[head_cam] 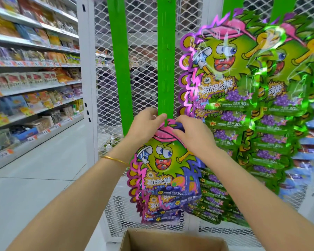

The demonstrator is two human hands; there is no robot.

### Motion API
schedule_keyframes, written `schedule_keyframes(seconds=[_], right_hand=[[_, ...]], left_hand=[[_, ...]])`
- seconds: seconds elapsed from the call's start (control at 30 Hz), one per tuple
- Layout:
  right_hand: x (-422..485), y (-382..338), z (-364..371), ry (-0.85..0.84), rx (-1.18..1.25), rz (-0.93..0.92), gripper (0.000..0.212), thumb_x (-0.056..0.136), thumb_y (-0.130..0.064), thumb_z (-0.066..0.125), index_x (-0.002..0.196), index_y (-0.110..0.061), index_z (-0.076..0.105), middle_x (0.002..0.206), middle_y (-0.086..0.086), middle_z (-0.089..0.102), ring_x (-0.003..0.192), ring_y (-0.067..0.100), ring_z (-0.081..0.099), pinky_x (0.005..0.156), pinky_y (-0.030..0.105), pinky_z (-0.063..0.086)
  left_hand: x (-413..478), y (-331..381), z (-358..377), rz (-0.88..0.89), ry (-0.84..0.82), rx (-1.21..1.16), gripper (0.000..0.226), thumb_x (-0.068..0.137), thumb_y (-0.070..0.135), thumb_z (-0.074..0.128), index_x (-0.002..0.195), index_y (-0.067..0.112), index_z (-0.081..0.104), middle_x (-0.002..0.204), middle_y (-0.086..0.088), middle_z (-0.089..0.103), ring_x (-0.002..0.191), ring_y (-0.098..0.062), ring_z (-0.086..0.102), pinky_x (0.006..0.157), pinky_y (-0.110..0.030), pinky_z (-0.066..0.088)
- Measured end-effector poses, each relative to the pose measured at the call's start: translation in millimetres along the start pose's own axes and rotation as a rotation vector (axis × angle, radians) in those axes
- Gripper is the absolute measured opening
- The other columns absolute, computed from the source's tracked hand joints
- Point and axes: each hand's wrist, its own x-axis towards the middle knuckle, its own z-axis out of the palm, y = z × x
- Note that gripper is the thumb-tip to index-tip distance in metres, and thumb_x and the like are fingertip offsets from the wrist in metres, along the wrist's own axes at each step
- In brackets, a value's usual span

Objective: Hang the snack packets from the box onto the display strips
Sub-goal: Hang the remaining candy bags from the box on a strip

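A pink-and-purple snack packet [163, 165] with a green cartoon face hangs low on the middle green display strip [166, 57], over several packets beneath it. My left hand [146, 125] pinches the packet's top edge at the strip. My right hand [190, 134] grips the packet's top from the right, fingers curled over its pink cap. The cardboard box [172, 240] stands open at the bottom of the view; its inside is hidden.
Green packets [243, 109] fill the strips on the right, overlapping downward. Another green strip [119, 57] hangs bare to the left, against white wire mesh [143, 33]. Stocked store shelves [34, 73] line the aisle on the left, with pale floor between.
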Motion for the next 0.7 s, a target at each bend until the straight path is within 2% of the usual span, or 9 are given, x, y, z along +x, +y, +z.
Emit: schedule_keyframes(seconds=[0.03,0.07,0.13,0.2,0.27,0.37,0.47,0.6,0.7], right_hand=[[-6,0,3,0.030,-0.075,0.017,0.033,0.091,-0.035,0.053,0.117,-0.015,0.050,0.110,0.008,0.060,0.101,0.032,0.059,0.073,0.039,0.046],[-12,0,7,0.095,-0.162,0.027,0.033,0.091,-0.032,0.054,0.120,-0.015,0.048,0.114,0.008,0.057,0.103,0.032,0.058,0.074,0.039,0.047],[-29,3,17,0.305,-0.291,-0.002,0.034,0.087,-0.022,0.060,0.119,-0.014,0.051,0.112,0.007,0.057,0.099,0.030,0.058,0.072,0.038,0.048],[-59,8,36,0.524,-0.233,-0.099,0.030,0.081,-0.016,0.062,0.111,-0.013,0.057,0.104,0.007,0.061,0.092,0.029,0.059,0.070,0.036,0.051],[-100,18,66,0.516,-0.068,-0.157,0.024,0.082,-0.015,0.056,0.106,-0.014,0.060,0.099,0.005,0.062,0.087,0.025,0.060,0.064,0.031,0.049],[-167,46,134,0.100,0.035,-0.014,0.019,0.088,-0.017,0.051,0.105,-0.018,0.060,0.099,0.000,0.061,0.080,0.020,0.063,0.056,0.028,0.045],[-229,95,216,-0.407,0.042,0.287,0.025,0.091,-0.017,0.048,0.114,-0.019,0.058,0.113,0.002,0.061,0.097,0.023,0.062,0.073,0.032,0.047],[-297,152,296,-0.709,0.029,0.513,0.025,0.088,-0.014,0.049,0.111,-0.016,0.059,0.111,0.009,0.062,0.103,0.028,0.060,0.080,0.036,0.049],[-322,174,335,-0.898,0.033,0.537,0.034,0.088,-0.015,0.054,0.122,-0.010,0.052,0.120,0.014,0.057,0.110,0.031,0.056,0.087,0.037,0.046]], left_hand=[[-4,-6,3,0.042,0.010,0.072,0.041,0.083,0.048,0.050,0.108,0.016,0.058,0.096,-0.003,0.068,0.088,-0.020,0.062,0.085,-0.037,0.050],[-8,-13,6,0.075,0.022,0.140,0.048,0.079,0.049,0.049,0.117,0.020,0.055,0.104,-0.003,0.067,0.098,-0.023,0.061,0.086,-0.043,0.049],[-21,-27,12,0.148,0.114,0.248,0.056,0.080,0.042,0.054,0.130,0.018,0.046,0.120,-0.004,0.060,0.112,-0.026,0.052,0.096,-0.044,0.043],[-49,-43,18,0.214,0.232,0.263,0.054,0.085,0.029,0.058,0.134,0.011,0.042,0.130,-0.007,0.052,0.120,-0.026,0.043,0.104,-0.035,0.032],[-88,-66,31,0.279,0.279,0.212,0.045,0.086,0.020,0.056,0.129,0.007,0.047,0.126,-0.009,0.053,0.116,-0.022,0.043,0.099,-0.024,0.026],[-153,-119,71,0.211,0.024,0.179,0.038,0.086,0.021,0.052,0.122,0.009,0.052,0.120,-0.007,0.055,0.112,-0.019,0.043,0.094,-0.018,0.026],[-202,-173,108,0.100,-0.323,0.233,0.042,0.086,0.026,0.050,0.124,0.009,0.052,0.126,-0.011,0.053,0.121,-0.022,0.040,0.101,-0.022,0.022],[-222,-215,141,-0.021,-0.620,0.308,0.044,0.085,0.023,0.054,0.126,0.006,0.052,0.129,-0.016,0.052,0.123,-0.032,0.042,0.103,-0.030,0.023],[-218,-227,151,-0.033,-0.674,0.351,0.042,0.089,0.025,0.055,0.128,0.009,0.050,0.133,-0.011,0.050,0.126,-0.029,0.041,0.104,-0.027,0.022]])
